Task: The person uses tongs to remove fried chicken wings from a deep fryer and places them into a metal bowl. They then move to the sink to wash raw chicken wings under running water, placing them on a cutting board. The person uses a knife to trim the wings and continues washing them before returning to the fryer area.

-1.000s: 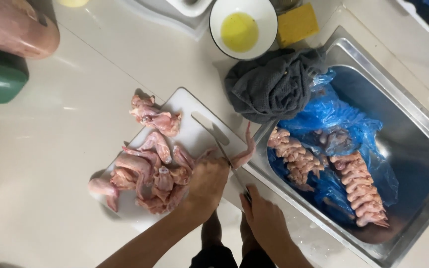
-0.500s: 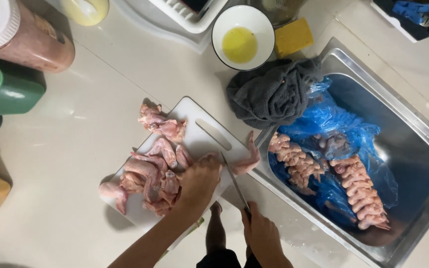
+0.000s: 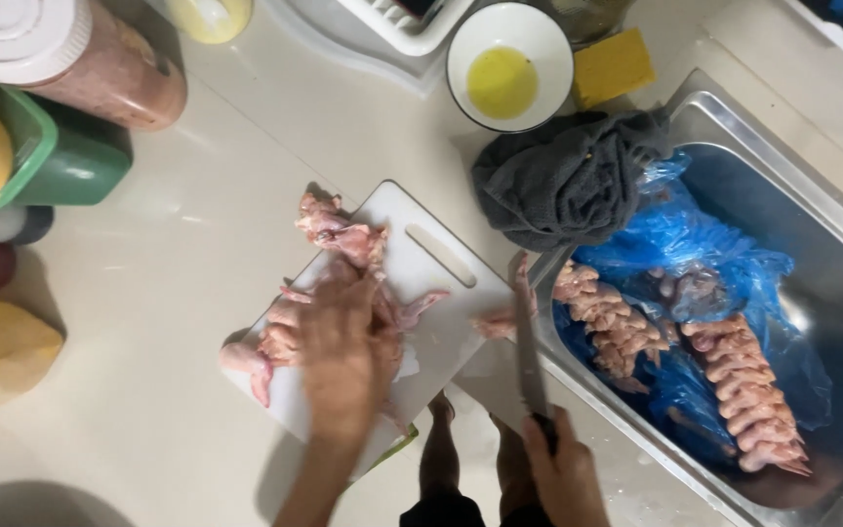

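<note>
A white cutting board (image 3: 436, 268) lies on the pale counter with several raw chicken pieces (image 3: 343, 239) on it. My left hand (image 3: 339, 351) presses down on the pile of chicken in the board's middle. My right hand (image 3: 563, 473) grips the dark handle of a cleaver (image 3: 524, 346), whose blade rests flat over the board's right corner beside another chicken piece (image 3: 500, 317). My bare feet show below the counter edge.
A steel sink (image 3: 831, 224) at right holds a blue plastic bag (image 3: 695, 244) with more raw chicken (image 3: 743, 385). A grey cloth (image 3: 563, 181) drapes over the sink's edge. Behind stand a white bowl of yellow liquid (image 3: 507, 66), a yellow sponge (image 3: 615, 66), jars and green containers (image 3: 70, 146).
My left hand has slid up onto the chicken pile. The cleaver has swung from the board's middle to its right corner, and my right hand now holds the handle. The view has moved closer.
</note>
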